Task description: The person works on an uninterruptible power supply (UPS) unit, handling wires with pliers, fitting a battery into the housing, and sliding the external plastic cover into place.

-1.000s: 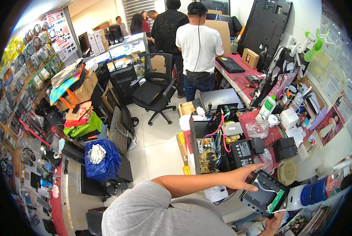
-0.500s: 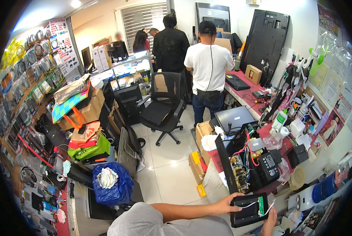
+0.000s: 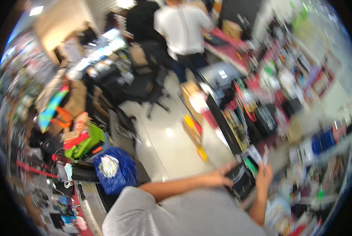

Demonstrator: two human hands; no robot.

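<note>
Two hands, left [image 3: 219, 177] and right [image 3: 264, 173], grip a black casing [image 3: 242, 182] just beside the near end of the long dark panel [image 3: 223, 124], where its blurred white lead [image 3: 265, 155] could snag on that panel and pull loose.

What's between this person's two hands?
A black casing with a green strip lies between the left hand and the right hand. The head view shows this, though blurred.
</note>
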